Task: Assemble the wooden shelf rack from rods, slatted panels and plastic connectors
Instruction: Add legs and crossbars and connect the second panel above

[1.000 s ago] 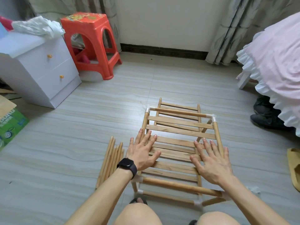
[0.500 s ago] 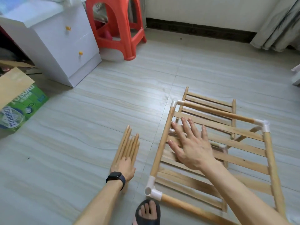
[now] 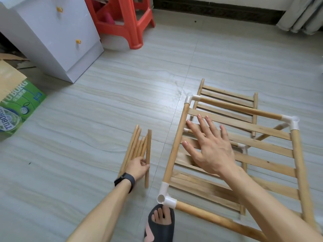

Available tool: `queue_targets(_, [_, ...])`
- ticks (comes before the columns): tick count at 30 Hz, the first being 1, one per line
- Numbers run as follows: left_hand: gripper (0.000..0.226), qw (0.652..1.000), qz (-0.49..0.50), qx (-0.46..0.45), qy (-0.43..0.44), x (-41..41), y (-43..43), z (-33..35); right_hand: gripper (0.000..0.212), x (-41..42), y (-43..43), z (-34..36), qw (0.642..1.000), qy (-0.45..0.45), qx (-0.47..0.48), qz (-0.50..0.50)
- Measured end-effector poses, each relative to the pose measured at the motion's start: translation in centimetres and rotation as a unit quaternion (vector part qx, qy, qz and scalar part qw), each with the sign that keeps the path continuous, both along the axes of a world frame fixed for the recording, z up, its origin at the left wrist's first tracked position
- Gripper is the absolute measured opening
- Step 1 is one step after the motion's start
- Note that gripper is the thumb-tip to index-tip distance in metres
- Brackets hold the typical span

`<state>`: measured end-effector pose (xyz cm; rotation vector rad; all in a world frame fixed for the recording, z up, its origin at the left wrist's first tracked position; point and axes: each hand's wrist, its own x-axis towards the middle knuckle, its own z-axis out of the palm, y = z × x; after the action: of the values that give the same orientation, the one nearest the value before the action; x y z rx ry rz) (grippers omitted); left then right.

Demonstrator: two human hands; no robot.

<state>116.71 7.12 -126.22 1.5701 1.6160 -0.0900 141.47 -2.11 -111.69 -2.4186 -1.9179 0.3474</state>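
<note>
The part-built rack (image 3: 176, 142) lies on the floor at the right: wooden rods joined by white plastic connectors (image 3: 165, 198), with slatted panels (image 3: 258, 163) under them. My right hand (image 3: 209, 147) lies flat with spread fingers on the slats, near the left rod. A loose slatted panel (image 3: 227, 100) sits behind the frame. To the left lies a bundle of several loose rods (image 3: 136, 147). My left hand (image 3: 138, 167) grips one rod (image 3: 148, 154) at the bundle's right side; that rod is angled away from the others.
A white drawer cabinet (image 3: 57, 37) and a red plastic stool (image 3: 122, 21) stand at the back left. A green cardboard box (image 3: 15, 102) sits at the far left. My sandalled foot (image 3: 161, 222) is just below the near left connector. Curtains (image 3: 300, 14) hang at the back right.
The view has shifted left and down. My left hand went from the slats to the rod bundle and now curls around one rod, pulling it apart from the rest. My right hand stays on the slats.
</note>
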Motion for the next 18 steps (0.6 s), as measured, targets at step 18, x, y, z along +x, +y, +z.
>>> queue_targets(18, [0.071,0.906,-0.268,0.324,-0.048,13.7,0.0,18.4,0.042,5.8,4.8,15.0,0.857,0.279,0.382,-0.204])
